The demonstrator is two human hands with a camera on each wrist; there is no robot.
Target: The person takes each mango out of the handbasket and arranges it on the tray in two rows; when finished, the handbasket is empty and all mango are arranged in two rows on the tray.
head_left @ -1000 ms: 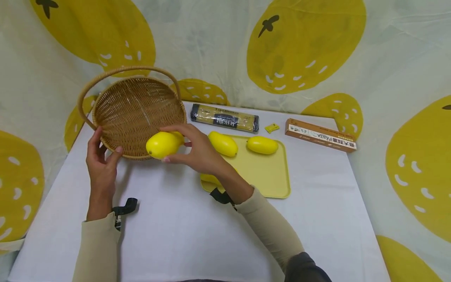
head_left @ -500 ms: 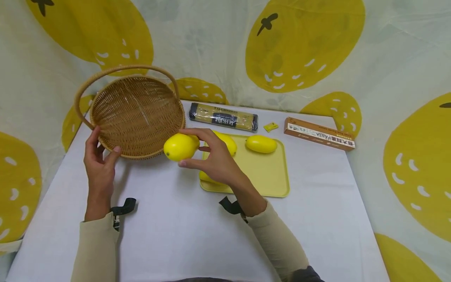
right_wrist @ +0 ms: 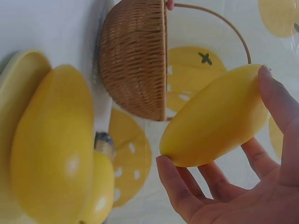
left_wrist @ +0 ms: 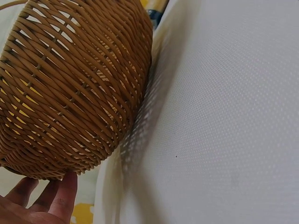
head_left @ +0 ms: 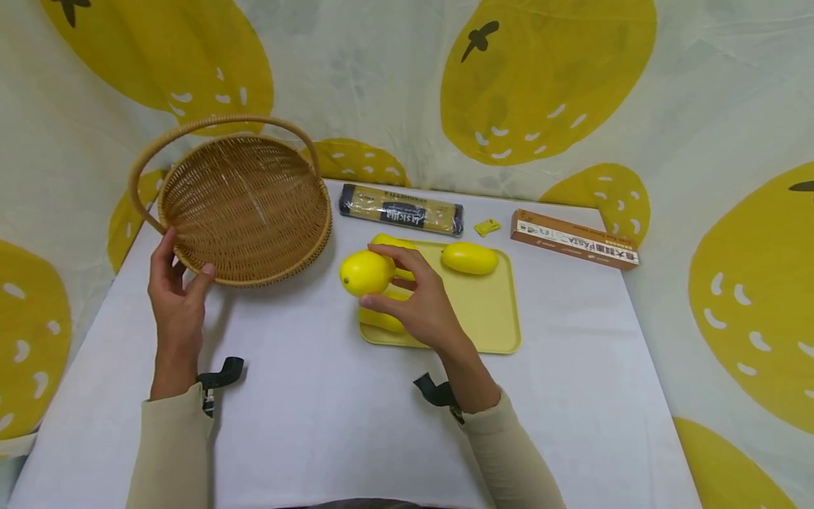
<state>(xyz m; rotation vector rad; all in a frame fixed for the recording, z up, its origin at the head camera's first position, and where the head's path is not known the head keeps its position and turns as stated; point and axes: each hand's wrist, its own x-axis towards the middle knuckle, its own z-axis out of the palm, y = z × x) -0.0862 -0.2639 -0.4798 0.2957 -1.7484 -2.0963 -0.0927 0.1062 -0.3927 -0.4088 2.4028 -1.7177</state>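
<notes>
My left hand (head_left: 177, 311) holds the brown wicker basket (head_left: 280, 276) by its near left rim, thumb on the inside. The basket's mouth tilts toward me and it holds nothing. In the left wrist view, fingers (left_wrist: 65, 198) touch the weave from below. My right hand (head_left: 422, 304) grips a yellow mango (right_wrist: 215, 119) between thumb and fingertips, raised over the left edge of the pale yellow tray (head_left: 473, 322). On that tray lie three more mangoes: one at back right (head_left: 470, 259), one at back left (head_left: 389, 242), one at front left (head_left: 380, 322), the last two partly hidden.
Behind the tray lies a spaghetti pack (head_left: 400, 210) with dark ends. Right of it are a small yellow packet (head_left: 487, 227) and a long brown pasta box (head_left: 575, 240). A fruit-print cloth (head_left: 381, 71) hangs close behind the table.
My right hand has carried the mango rightward, from the front of the basket to the tray's left edge. The left hand keeps its grip, and the basket stays tilted in about the same place.
</notes>
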